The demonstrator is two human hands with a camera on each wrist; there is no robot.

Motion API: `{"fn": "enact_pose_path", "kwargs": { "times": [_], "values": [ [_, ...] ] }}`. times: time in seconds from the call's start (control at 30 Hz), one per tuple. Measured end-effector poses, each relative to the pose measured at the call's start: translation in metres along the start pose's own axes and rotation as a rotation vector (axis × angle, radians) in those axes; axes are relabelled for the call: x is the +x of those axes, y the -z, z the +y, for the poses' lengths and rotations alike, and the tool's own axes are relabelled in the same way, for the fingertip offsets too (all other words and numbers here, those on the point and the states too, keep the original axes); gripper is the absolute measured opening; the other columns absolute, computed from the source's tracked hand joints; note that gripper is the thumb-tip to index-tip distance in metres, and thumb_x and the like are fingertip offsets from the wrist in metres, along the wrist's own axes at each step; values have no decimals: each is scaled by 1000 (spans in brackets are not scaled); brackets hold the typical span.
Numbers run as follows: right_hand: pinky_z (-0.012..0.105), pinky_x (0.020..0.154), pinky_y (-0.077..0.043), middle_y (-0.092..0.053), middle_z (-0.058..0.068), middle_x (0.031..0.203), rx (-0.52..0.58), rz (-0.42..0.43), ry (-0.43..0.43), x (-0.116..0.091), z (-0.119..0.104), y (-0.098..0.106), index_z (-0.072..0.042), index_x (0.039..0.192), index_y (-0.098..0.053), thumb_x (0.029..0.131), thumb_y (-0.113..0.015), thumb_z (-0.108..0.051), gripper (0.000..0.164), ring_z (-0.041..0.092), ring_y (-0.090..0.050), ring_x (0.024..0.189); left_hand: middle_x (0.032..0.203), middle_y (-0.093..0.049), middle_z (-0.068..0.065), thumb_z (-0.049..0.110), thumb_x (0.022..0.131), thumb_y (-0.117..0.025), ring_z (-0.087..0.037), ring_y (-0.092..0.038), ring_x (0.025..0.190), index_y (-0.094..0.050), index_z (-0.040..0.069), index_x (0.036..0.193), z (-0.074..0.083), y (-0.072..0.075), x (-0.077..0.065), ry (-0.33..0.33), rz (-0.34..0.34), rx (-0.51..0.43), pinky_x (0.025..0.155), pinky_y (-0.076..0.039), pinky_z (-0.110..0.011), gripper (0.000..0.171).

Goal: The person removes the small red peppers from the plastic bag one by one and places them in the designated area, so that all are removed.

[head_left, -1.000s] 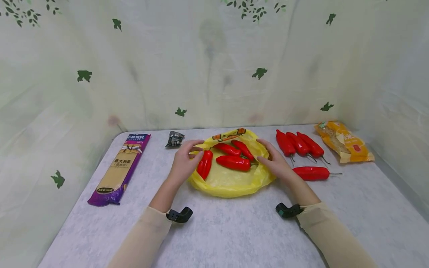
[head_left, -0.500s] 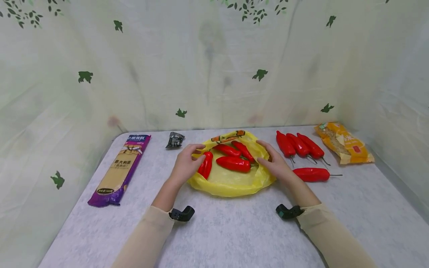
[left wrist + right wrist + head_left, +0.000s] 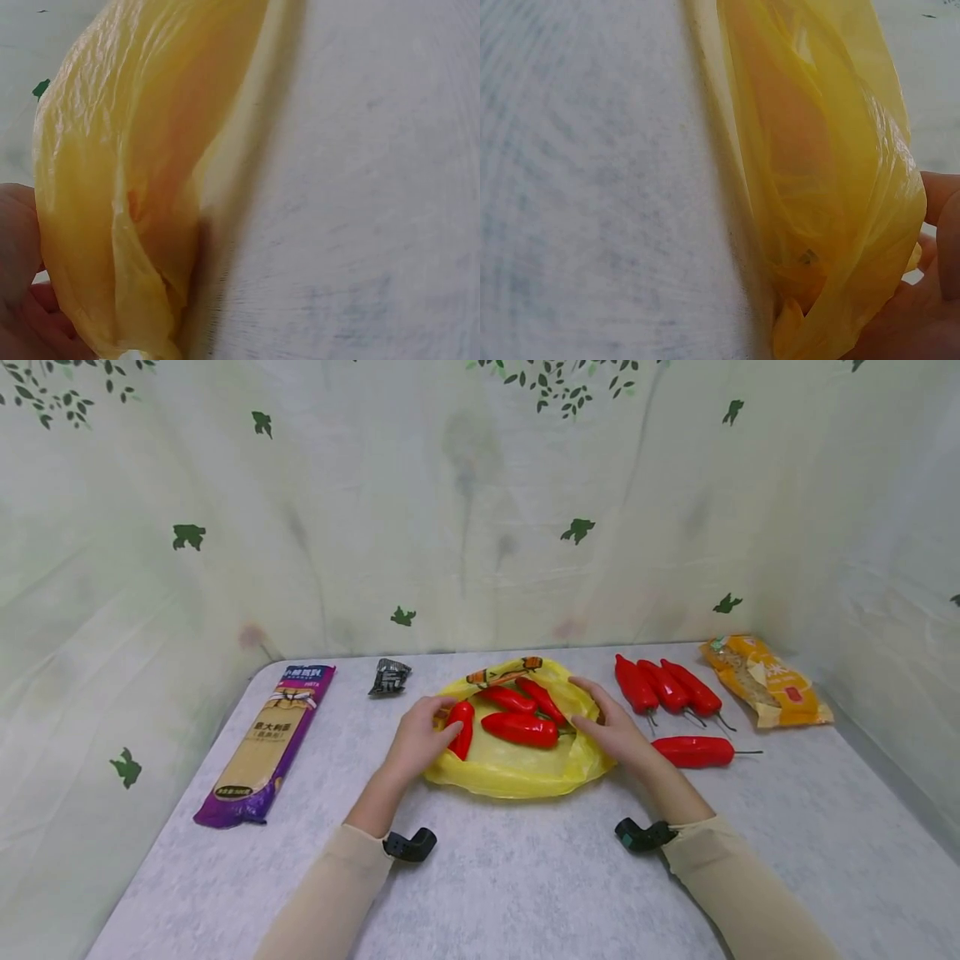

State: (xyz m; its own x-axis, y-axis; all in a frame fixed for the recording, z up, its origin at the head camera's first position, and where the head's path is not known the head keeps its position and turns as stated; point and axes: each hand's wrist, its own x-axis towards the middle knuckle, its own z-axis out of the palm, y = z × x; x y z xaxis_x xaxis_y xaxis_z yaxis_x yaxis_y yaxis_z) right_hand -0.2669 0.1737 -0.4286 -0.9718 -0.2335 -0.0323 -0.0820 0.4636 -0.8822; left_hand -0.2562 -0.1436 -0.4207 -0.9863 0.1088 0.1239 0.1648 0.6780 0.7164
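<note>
Clock centred on the yellow bag (image 3: pixel 517 785), 12 pointing away from the person: the bag lies mid-table (image 3: pixel 510 885), mouth wide, four red peppers (image 3: pixel 519 732) inside. Left hand (image 3: pixel 416 739) at 9, at the rim, fingers bent, thumb by the nearest pepper (image 3: pixel 462 727); we cannot tell whether it pinches film or only rests there. Right hand (image 3: pixel 621 731) at 3, fingers relaxed against the bag, thumb spread well away from them. Both wrist views show film bulging beside the fingers, though what they touch inside stays hidden. Three loose peppers (image 3: pixel 664 685) lie side by side toward 2, an orange packet (image 3: pixel 772 685) beyond them; one single pepper (image 3: pixel 693 752) lies crosswise at 3, just past the right wrist. Pasta packet (image 3: pixel 262 735) at 9, well apart; small black packet (image 3: pixel 390 677) at 10. Step in hand, as we read it: steadying or spreading the bag's mouth from both sides. Working the film further seems to call for a sure hold on the rim at 9 and 3, moved evenly; a one-sided tug could, we think, roll the peppers together or fold the wall over them.
</note>
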Motion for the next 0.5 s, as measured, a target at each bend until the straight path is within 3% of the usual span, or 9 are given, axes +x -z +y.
{"fn": "enact_pose_path", "kwargs": {
  "times": [0.5],
  "values": [
    [52,114,-33,-25,-3,158,16,-11,-13,1,1,-2,-45,145,-30,94,-58,-26,61,26,-25,144,131,-56,-12,27,85,-72,-29,-53,120,-53,8,135,-4,-11,-1,9,-36,66,102,-48,-44,57]
  ]
}}
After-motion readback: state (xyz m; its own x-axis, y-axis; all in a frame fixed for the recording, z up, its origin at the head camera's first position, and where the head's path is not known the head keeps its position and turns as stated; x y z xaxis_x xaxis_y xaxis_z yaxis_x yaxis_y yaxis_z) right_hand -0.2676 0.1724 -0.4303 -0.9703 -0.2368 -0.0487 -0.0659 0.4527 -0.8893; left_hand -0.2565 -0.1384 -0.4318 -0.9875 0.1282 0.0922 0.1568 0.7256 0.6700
